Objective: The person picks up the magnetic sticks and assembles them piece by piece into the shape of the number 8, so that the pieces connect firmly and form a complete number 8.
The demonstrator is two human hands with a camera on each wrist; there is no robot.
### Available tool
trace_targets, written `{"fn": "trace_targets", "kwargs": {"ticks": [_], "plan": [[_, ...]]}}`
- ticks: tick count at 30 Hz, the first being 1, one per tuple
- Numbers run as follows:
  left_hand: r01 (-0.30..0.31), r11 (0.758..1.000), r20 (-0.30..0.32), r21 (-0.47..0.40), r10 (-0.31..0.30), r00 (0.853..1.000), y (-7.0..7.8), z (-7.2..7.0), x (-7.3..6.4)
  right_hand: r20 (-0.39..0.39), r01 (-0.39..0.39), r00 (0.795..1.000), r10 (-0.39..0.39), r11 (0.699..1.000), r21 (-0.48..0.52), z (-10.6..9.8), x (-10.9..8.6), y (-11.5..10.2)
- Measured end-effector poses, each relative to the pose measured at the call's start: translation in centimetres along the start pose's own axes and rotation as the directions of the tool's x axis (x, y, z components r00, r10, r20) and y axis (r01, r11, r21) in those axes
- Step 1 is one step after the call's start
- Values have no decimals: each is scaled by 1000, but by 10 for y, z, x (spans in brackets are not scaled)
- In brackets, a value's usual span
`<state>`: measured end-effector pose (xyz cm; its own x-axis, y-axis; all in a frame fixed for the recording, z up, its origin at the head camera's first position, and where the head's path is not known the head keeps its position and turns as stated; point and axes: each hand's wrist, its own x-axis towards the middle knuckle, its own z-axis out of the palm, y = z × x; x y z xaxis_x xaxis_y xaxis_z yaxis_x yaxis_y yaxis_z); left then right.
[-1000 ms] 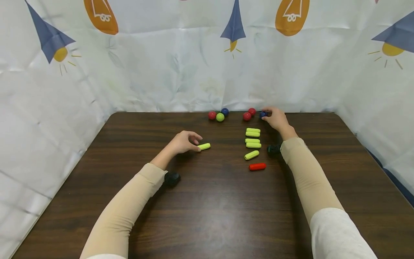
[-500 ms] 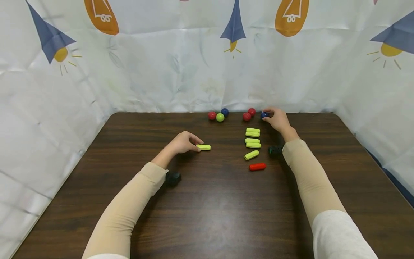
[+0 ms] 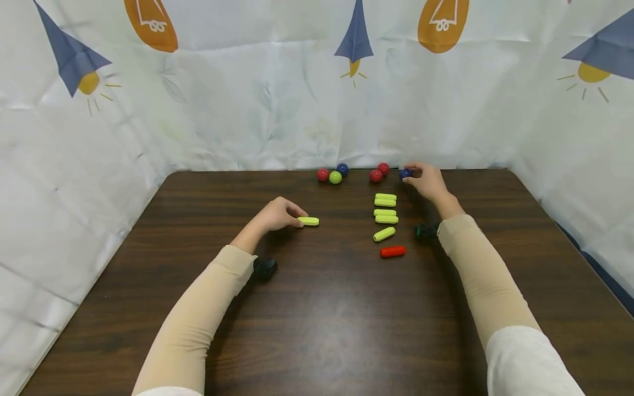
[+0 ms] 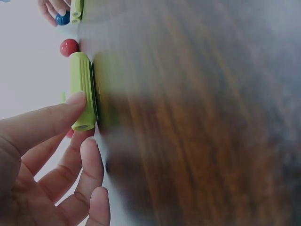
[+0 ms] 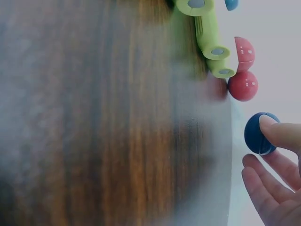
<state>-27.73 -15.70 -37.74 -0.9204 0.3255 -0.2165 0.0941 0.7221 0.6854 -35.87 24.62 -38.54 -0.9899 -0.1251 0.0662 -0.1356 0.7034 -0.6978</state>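
My left hand [image 3: 277,215] pinches a short ribbed yellow-green stick [image 3: 310,221] by its left end, left of the table's middle. In the left wrist view the thumb lies along that stick [image 4: 81,75], which has a round grey spot in its end face. At the far edge my right hand [image 3: 427,180] pinches a dark blue ball [image 3: 405,174] between thumb and fingers. A seam runs round the blue ball [image 5: 256,134] in the right wrist view. Two red balls, the nearer red ball [image 3: 376,176] among them, sit just left of it, apart from it.
Several yellow-green sticks [image 3: 385,219] lie in a column right of centre, with a red stick [image 3: 393,252] nearest me. A red ball [image 3: 323,175], a green ball [image 3: 335,177] and another blue ball [image 3: 342,169] cluster at the dark wooden table's [image 3: 317,330] far edge.
The stick in my left hand has turned from slanted to nearly level. My right hand has shifted slightly right with the blue ball, widening the gap to the red balls.
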Motion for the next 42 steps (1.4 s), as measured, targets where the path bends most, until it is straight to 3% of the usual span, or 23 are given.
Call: {"fn": "trace_targets", "kwargs": {"ticks": [17,31,42], "plan": [[-19,1000,1,-2,19,1000,-2,-5,2,14,33,999,-33,999,1,-6,-14,-8],[-24,999,-21,-32,23,1000,-2,-7,6,54,104,993,-106,994,35,-8,-20,-27],[-29,997,-42,-68,26,999,-1,-9,3,71,129,988,-134,989,72,5,-30,-42]]}}
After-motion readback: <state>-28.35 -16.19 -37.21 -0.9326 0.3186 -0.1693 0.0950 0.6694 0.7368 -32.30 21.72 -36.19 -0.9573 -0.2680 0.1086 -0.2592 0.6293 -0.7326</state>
